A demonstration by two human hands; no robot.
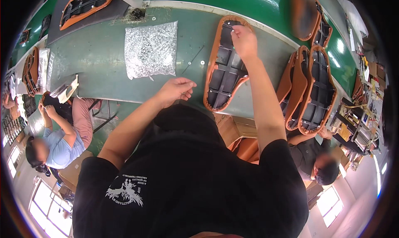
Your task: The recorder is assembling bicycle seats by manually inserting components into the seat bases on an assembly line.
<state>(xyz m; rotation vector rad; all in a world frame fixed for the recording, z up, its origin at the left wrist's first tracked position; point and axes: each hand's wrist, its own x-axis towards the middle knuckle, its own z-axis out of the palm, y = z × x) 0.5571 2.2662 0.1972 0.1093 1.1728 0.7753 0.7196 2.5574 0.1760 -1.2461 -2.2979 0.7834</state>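
A long, curved pad lies on the green table with its black ribbed plastic back up and its orange-brown cover wrapped round the rim. My right hand reaches over the pad's far end, thumb and fingers pinched by a small white spot; what they hold is too small to name. Closer to me, my left hand hovers at the table's near edge, left of the pad, its fingers curled together around something hidden. Between bag and pad lie a white washer and a thin dark strip. A clear bag bulges with small pale rings.
Several similar pads lean at the table's right end, and another pad rests on a dark sheet at the far left. One person sits at the left, another at the right. A cardboard box stands below the near edge.
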